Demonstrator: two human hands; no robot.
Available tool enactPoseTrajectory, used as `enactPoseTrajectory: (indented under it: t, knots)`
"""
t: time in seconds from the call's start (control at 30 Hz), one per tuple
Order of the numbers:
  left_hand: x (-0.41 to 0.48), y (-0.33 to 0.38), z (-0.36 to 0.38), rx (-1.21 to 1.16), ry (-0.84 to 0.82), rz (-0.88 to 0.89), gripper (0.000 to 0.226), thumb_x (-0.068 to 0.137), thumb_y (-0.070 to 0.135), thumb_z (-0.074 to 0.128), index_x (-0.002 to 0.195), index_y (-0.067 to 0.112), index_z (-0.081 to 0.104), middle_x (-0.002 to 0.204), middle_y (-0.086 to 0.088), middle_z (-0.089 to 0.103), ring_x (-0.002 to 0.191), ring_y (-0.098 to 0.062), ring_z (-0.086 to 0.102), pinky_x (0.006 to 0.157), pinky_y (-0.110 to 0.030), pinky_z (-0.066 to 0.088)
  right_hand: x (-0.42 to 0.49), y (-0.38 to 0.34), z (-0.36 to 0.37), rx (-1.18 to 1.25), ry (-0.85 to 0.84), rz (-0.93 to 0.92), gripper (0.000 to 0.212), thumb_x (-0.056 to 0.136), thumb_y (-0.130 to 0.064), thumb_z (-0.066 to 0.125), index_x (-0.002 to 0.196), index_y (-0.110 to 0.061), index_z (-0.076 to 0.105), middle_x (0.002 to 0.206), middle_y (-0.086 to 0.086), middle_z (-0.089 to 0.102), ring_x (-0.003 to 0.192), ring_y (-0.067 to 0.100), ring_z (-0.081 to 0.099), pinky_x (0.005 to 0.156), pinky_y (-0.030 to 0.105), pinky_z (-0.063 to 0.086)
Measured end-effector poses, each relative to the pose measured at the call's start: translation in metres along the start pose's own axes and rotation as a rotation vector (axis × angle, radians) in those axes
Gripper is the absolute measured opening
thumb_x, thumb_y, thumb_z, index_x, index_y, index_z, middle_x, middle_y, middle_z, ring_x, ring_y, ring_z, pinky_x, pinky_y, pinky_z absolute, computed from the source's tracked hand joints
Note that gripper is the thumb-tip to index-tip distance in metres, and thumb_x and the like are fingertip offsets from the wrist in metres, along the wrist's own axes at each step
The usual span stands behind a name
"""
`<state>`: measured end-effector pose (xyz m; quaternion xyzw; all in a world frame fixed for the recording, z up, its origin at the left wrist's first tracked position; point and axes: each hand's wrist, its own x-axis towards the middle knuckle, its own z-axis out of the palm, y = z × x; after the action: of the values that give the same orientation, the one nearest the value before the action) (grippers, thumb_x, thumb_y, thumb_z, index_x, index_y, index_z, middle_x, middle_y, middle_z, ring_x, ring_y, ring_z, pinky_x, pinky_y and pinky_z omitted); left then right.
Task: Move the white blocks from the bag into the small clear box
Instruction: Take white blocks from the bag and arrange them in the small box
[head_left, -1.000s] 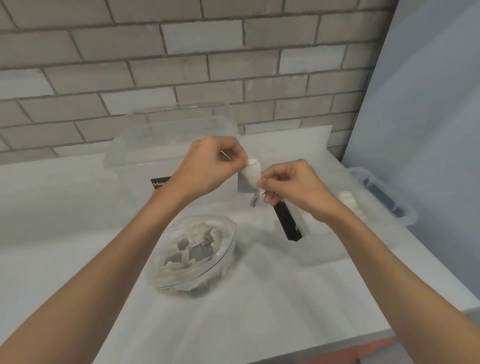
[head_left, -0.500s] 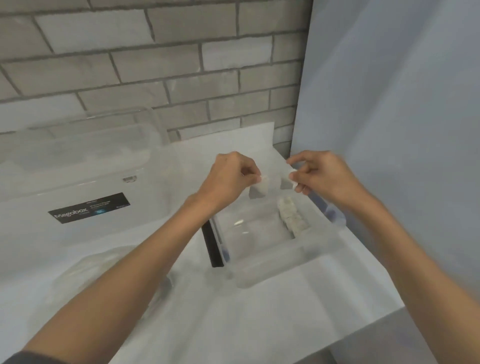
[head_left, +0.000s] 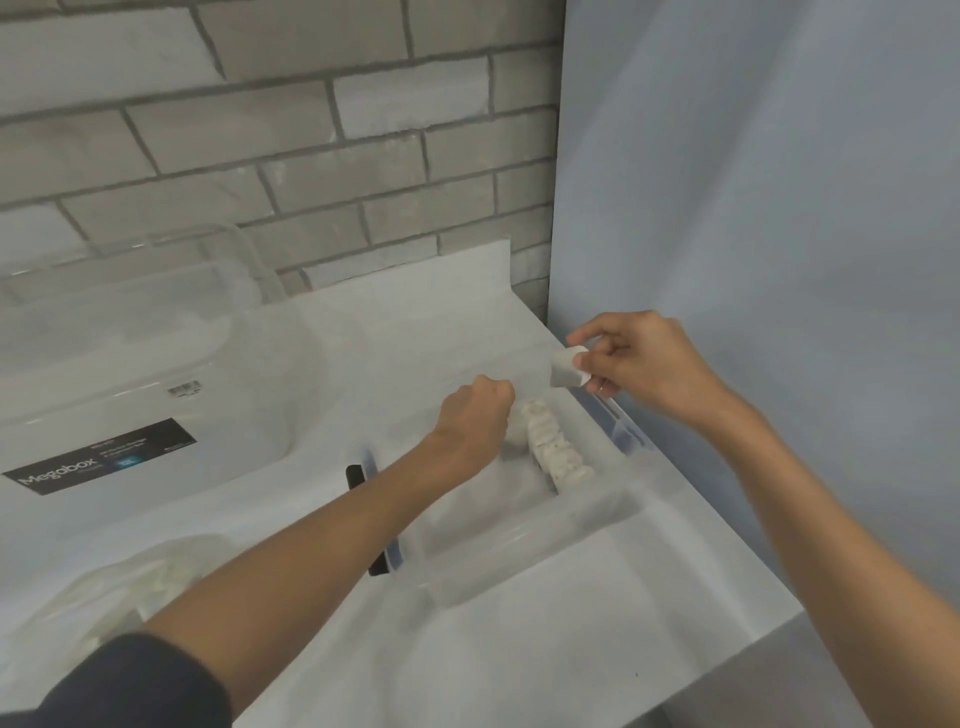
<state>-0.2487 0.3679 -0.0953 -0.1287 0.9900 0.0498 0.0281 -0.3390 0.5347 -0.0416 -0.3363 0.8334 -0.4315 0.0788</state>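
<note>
R hand (head_left: 644, 364) pinches white block (head_left: 569, 368) over small clear box (head_left: 524, 551), far-right rim

Left arm (head_left: 311, 551): bare forearm, dark sleeve (head_left: 130, 675) at the upper arm; reaches in from lower left, wrist straight.
Left hand (head_left: 475, 415): back upward, fingers curled under in a fist; contents hidden.
Right arm (head_left: 810, 499): bare, enters from lower right.
Right hand (head_left: 639, 358): held higher than the left, apart from it; pinches a white block (head_left: 569, 369) between thumb and fingertips.
</note>
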Motion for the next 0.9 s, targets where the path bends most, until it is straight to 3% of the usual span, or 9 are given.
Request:
enactPoseTrajectory:
  t: [0.17, 0.3, 0.43, 0.7, 0.8, 0.9]
  knots:
    - [-0.004, 0.012, 0.0, 0.162, 0.008, -0.035, 0.026, 0.092, -0.003, 0.046, 0.117, 0.002, 0.052, 0.12, -0.017, 0.054, 0.105, -0.036, 0.058, 0.076, -0.035, 0.042, 0.001, 0.003, 0.002, -0.001, -0.01, 0.004, 0.012, 0.087, -0.008, 0.066, 0.098, -0.013, 0.069, 0.064, 0.003, 0.071, 0.059, 0.027, 0.068, 0.063, 0.016, 0.053]
    - [-0.007, 0.016, 0.0, 0.228, 0.02, -0.03, 0.027, 0.093, -0.004, 0.05, 0.119, 0.003, 0.052, 0.121, -0.016, 0.056, 0.108, -0.034, 0.059, 0.078, -0.034, 0.044, -0.002, 0.005, 0.005, 0.016, -0.028, 0.019, 0.013, 0.087, -0.008, 0.066, 0.098, -0.013, 0.07, 0.063, 0.001, 0.071, 0.055, 0.015, 0.068, 0.06, 0.016, 0.053]
    - [-0.009, 0.018, -0.001, 0.252, 0.027, -0.024, 0.031, 0.091, -0.007, 0.05, 0.121, 0.003, 0.051, 0.123, -0.016, 0.056, 0.11, -0.033, 0.059, 0.082, -0.034, 0.046, -0.005, 0.004, 0.005, 0.018, -0.035, 0.017, 0.015, 0.087, -0.008, 0.065, 0.101, -0.012, 0.07, 0.065, 0.004, 0.071, 0.061, 0.019, 0.07, 0.066, 0.025, 0.057]
    - [-0.011, 0.016, -0.004, 0.335, 0.024, -0.024, 0.035, 0.087, -0.012, 0.053, 0.12, 0.001, 0.05, 0.119, -0.013, 0.059, 0.109, -0.031, 0.062, 0.081, -0.033, 0.048, -0.009, 0.0, 0.004, -0.001, -0.047, 0.014, 0.017, 0.087, -0.007, 0.066, 0.102, -0.012, 0.069, 0.063, -0.003, 0.07, 0.058, 0.012, 0.069, 0.067, 0.028, 0.058]
    - [-0.01, 0.011, -0.011, 0.224, 0.036, -0.077, 0.023, 0.095, 0.005, 0.053, 0.118, 0.002, 0.052, 0.118, -0.014, 0.057, 0.106, -0.032, 0.061, 0.076, -0.032, 0.044, -0.009, -0.001, 0.003, 0.008, -0.049, 0.021, 0.019, 0.087, -0.007, 0.066, 0.104, -0.015, 0.069, 0.068, -0.001, 0.071, 0.054, 0.007, 0.066, 0.061, 0.02, 0.056]
    - [-0.008, -0.004, -0.027, -0.204, 0.073, -0.187, 0.022, 0.095, 0.025, 0.056, 0.108, 0.007, 0.059, 0.108, -0.015, 0.061, 0.096, -0.032, 0.065, 0.082, -0.034, 0.051, -0.009, -0.001, -0.003, -0.013, -0.071, 0.008, 0.021, 0.086, -0.008, 0.067, 0.106, -0.016, 0.068, 0.072, -0.004, 0.072, 0.052, 0.006, 0.063, 0.06, 0.014, 0.052]
